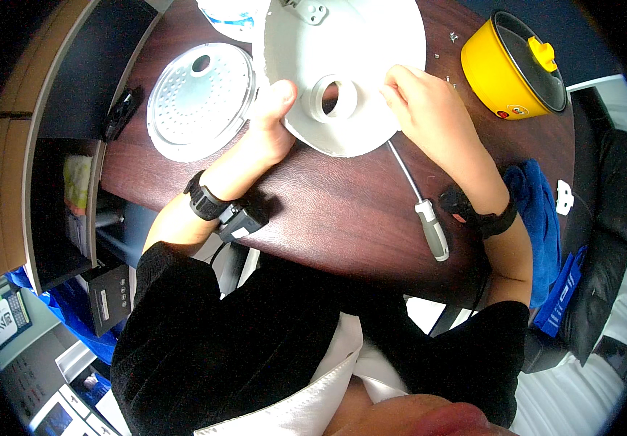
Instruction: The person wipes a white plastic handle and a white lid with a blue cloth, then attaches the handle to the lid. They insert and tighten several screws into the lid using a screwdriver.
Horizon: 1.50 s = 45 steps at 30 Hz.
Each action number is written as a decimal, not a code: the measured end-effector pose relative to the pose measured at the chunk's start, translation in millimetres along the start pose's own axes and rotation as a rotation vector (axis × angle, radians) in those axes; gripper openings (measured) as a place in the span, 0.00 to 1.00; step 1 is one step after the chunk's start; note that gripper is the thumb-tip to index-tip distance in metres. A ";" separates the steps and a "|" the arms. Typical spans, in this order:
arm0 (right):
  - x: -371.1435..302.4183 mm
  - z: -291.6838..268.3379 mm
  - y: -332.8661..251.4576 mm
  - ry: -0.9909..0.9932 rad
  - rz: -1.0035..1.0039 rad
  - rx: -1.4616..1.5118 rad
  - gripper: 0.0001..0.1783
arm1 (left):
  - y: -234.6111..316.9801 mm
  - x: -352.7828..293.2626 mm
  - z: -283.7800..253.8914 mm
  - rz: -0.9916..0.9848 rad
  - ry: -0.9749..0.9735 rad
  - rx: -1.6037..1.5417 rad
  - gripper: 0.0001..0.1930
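Observation:
A large white rounded plastic shell (364, 43) lies tilted at the top middle, its hollow side facing me. A short round collar with a hole (334, 98) stands in its lower part, and a small metal bracket (313, 11) sits near its top. My left hand (273, 123) grips the shell's left rim, thumb up along the edge. Over the shell's right side, my right hand (429, 105) has its fingers pinched together; what is between them, if anything, is hidden. Below that hand lies a screwdriver (429, 225) with a grey and white handle, its shaft pointing toward the shell.
A round perforated pale cover (201, 102) lies left of the shell. Behind it stands a white and blue container (230, 18), partly cut off. Loose screws (453, 36) and a yellow pot (480, 73) are at the right. A blue towel (535, 218) hangs by the table's right edge.

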State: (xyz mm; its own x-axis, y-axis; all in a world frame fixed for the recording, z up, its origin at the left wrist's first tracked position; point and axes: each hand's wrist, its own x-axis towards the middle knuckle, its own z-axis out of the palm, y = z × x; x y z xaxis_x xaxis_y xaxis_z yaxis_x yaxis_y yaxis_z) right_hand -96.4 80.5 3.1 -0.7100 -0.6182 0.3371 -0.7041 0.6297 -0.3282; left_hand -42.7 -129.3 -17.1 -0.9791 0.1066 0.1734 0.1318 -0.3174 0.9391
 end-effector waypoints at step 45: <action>15.9 -9.6 -31.5 -0.047 0.814 1.733 0.11 | 11.4 -56.3 -34.8 -0.163 -0.271 0.134 0.44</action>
State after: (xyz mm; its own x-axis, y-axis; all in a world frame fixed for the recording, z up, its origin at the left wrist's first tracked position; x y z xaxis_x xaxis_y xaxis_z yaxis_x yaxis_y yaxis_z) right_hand -85.5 55.4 27.2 -0.8039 -0.4880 -0.3400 0.5342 -0.3411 -0.7735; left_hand 8.5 -171.7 -26.4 -0.9144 0.3981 0.0740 0.0141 -0.1514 0.9884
